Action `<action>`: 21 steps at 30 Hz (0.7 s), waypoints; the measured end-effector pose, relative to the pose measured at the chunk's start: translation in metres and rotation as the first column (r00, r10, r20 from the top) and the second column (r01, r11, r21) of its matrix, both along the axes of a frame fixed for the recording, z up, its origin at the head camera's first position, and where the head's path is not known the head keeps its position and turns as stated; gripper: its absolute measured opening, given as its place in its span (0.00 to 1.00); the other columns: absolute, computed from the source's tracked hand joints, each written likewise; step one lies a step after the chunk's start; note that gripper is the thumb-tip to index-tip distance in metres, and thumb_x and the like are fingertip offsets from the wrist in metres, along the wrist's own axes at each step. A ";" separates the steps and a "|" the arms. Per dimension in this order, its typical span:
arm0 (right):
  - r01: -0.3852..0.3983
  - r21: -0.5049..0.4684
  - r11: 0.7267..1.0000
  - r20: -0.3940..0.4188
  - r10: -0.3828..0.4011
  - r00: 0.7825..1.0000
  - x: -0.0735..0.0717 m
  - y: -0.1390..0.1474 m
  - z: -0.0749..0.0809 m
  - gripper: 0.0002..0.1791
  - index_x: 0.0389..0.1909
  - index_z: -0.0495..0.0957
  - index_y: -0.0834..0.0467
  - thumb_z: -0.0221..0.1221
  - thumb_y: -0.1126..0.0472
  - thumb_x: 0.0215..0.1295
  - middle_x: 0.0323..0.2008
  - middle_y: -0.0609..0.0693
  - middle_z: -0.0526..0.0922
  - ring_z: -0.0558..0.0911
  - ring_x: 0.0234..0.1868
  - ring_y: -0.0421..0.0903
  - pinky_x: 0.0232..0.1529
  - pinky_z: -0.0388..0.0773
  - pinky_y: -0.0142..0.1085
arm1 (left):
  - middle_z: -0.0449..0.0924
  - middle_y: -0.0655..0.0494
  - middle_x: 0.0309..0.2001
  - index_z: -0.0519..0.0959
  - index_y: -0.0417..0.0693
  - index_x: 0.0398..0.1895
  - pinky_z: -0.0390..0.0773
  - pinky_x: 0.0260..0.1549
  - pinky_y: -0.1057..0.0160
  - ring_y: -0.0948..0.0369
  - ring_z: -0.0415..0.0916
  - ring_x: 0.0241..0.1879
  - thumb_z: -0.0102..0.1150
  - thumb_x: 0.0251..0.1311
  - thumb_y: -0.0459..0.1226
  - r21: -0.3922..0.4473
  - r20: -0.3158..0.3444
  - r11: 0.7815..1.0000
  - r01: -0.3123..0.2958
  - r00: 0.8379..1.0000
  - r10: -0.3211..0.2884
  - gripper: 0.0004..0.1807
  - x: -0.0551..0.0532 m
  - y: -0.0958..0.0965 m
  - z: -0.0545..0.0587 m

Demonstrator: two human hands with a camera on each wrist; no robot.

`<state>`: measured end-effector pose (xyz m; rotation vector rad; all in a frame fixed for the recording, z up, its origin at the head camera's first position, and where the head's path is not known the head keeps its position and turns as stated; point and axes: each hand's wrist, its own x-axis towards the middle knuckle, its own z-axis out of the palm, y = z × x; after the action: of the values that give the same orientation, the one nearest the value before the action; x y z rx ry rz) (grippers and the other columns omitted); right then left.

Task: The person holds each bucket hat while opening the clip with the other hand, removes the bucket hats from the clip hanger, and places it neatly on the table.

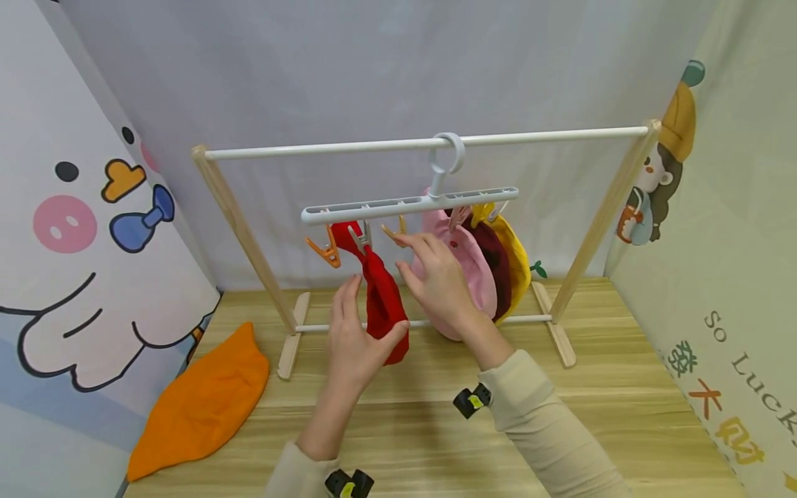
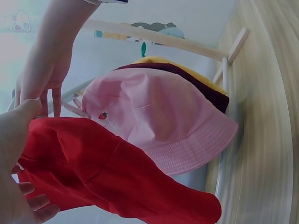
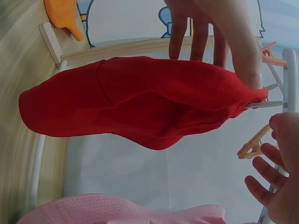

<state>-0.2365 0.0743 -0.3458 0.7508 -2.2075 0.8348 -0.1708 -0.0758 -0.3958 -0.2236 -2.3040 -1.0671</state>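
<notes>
A red bucket hat [image 1: 387, 308] hangs folded from a grey clip [image 1: 361, 238] on a white hanger [image 1: 411, 205]. My left hand [image 1: 358, 339] is around the hat, its thumb at the near side and its fingers, fairly straight, on the other side. In the right wrist view the left thumb [image 3: 250, 70] lies against the red cloth near the clip. My right hand [image 1: 438, 280] is raised under the hanger, fingers loosely bent. Its fingertips are right at a yellow-orange clip [image 1: 395, 232], with nothing gripped. An orange clip [image 1: 325, 249] hangs at the hanger's left end.
A pink hat [image 1: 476, 270], a dark maroon hat [image 1: 496, 266] and a yellow hat [image 1: 518, 256] hang on the hanger's right half. A white rod on a wooden rack [image 1: 243, 235] bears the hanger. An orange hat [image 1: 205, 408] lies on the wood-grain table [image 1: 423, 443].
</notes>
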 end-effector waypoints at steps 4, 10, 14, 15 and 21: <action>0.004 0.002 1.000 0.002 -0.004 1.000 0.000 -0.001 0.001 0.20 0.53 0.75 0.57 0.60 0.61 0.58 0.44 0.53 0.78 0.77 0.44 0.48 0.44 0.75 0.38 | 0.59 0.50 0.65 0.57 0.49 0.67 0.73 0.48 0.44 0.51 0.62 0.61 0.71 0.39 0.48 0.014 0.053 1.000 -0.017 0.998 0.017 0.50 -0.001 0.004 0.001; 0.014 0.007 1.000 0.003 -0.014 1.000 0.000 -0.001 0.003 0.20 0.53 0.75 0.56 0.60 0.60 0.58 0.44 0.53 0.78 0.77 0.44 0.48 0.44 0.76 0.39 | 0.58 0.50 0.66 0.56 0.50 0.67 0.73 0.48 0.46 0.52 0.61 0.62 0.70 0.40 0.48 0.025 0.052 0.999 -0.028 0.998 0.027 0.50 -0.003 0.009 0.000; 0.013 0.010 1.000 0.003 -0.013 1.000 0.001 -0.002 0.005 0.21 0.53 0.75 0.56 0.60 0.60 0.58 0.45 0.53 0.78 0.77 0.44 0.48 0.44 0.76 0.38 | 0.59 0.48 0.66 0.56 0.48 0.67 0.75 0.47 0.47 0.52 0.62 0.60 0.71 0.40 0.47 0.019 0.017 0.999 -0.043 0.999 0.043 0.50 -0.005 0.012 0.000; 0.011 0.011 1.000 0.000 -0.011 1.000 0.001 -0.002 0.005 0.21 0.53 0.75 0.56 0.60 0.60 0.58 0.44 0.53 0.78 0.77 0.43 0.47 0.43 0.76 0.38 | 0.59 0.48 0.65 0.56 0.47 0.67 0.75 0.47 0.47 0.52 0.63 0.60 0.71 0.40 0.47 0.016 0.009 0.999 -0.048 0.999 0.048 0.50 -0.005 0.013 -0.001; -0.004 0.007 1.000 -0.013 0.005 1.000 0.001 -0.004 0.008 0.21 0.54 0.74 0.56 0.60 0.61 0.57 0.44 0.53 0.78 0.77 0.43 0.47 0.44 0.75 0.38 | 0.59 0.47 0.65 0.56 0.46 0.67 0.75 0.46 0.48 0.51 0.64 0.58 0.70 0.39 0.48 0.014 0.010 0.997 -0.069 0.998 0.069 0.50 -0.004 0.017 0.001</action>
<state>-0.2354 0.0704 -0.3383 0.7624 -2.1989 0.8232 -0.1752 -0.0590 -0.3947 -0.1323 -2.2942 -1.0516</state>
